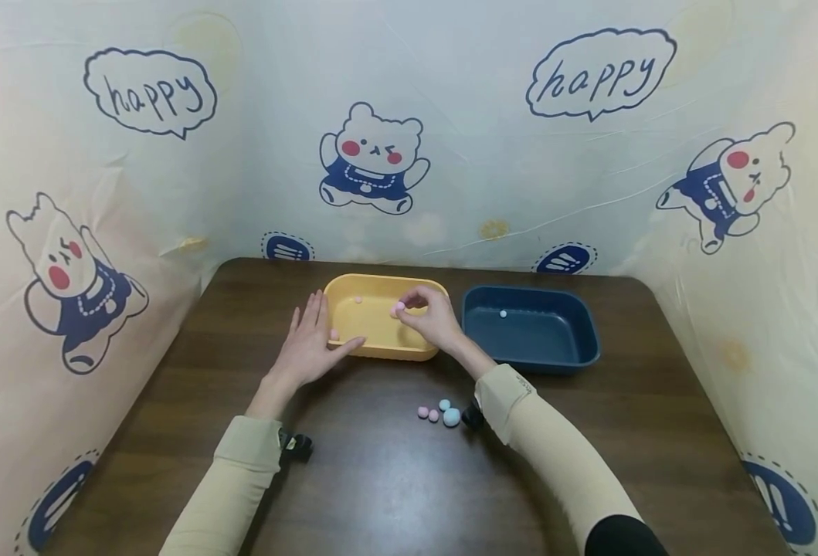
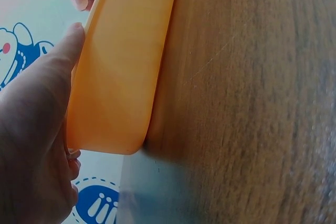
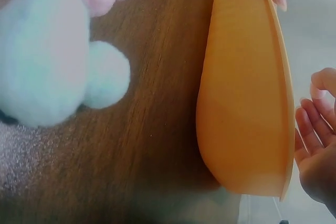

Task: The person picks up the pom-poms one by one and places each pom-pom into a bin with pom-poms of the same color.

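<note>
Spread left hand [image 1: 308,344] steadying the oblong yellow plastic tray's [image 1: 376,324] nine-o'clock end, right hand [image 1: 436,317] should be lowering its pinched pink pompom [image 1: 399,306].

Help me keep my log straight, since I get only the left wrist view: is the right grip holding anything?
Observer: Yes, the head view shows the right grip pinching at least one small pink ball over the yellow tray.
Operator: I see only that tray's outside. Is anything lying in it?
Observer: Yes, two more pink balls lie toward its left end, apart from each other.
Operator: And are any balls out on the table?
Observer: Four show on the table, close together: a pink pair and a light blue pair.
</note>
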`<action>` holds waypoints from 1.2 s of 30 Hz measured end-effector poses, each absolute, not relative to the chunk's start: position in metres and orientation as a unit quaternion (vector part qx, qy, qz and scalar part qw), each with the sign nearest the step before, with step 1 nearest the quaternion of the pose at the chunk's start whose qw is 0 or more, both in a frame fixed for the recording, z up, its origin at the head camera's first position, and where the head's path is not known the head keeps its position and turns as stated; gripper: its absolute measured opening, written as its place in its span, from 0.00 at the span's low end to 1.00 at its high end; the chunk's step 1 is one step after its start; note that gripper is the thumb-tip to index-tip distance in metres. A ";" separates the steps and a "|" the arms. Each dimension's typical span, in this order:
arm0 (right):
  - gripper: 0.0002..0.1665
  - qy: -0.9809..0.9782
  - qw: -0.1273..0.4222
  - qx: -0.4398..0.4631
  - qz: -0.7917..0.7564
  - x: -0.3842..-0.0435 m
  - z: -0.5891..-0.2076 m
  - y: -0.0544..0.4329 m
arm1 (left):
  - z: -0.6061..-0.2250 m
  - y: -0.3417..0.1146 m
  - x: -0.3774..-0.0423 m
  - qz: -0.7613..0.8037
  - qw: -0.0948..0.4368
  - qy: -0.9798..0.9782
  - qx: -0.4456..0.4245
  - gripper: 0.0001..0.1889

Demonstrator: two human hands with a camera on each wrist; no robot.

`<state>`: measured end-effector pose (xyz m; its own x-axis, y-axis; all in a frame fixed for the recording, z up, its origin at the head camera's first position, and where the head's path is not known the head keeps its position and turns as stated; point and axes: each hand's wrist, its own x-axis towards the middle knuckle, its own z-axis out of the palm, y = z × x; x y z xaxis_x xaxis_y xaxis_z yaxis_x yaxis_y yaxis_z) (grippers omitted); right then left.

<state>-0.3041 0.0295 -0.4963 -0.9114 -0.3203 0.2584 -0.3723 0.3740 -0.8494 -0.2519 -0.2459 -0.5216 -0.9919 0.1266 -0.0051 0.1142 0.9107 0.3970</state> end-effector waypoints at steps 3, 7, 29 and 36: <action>0.11 -0.830 0.023 0.209 0.517 -0.304 -0.496 0.029 | -0.521 -0.246 -0.251 0.200 0.013 0.978 0.064 0.70; 0.14 -0.829 0.023 0.214 0.517 -0.304 -0.495 0.029 | -0.522 -0.245 -0.253 0.195 0.007 0.978 0.068 0.70; 0.20 -0.814 0.026 0.232 0.532 -0.277 -0.493 0.056 | -0.520 -0.246 -0.251 0.206 0.009 0.976 0.066 0.70; 0.20 -0.810 0.017 0.242 0.533 -0.260 -0.490 0.064 | -0.522 -0.246 -0.251 0.204 0.005 0.977 0.066 0.70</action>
<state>-0.2603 0.0642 -0.4902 -0.8822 -0.3742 0.2859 -0.4106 0.3140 -0.8560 -0.2511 -0.2463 -0.5222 -0.9912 0.1312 0.0167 0.1270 0.9083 0.3985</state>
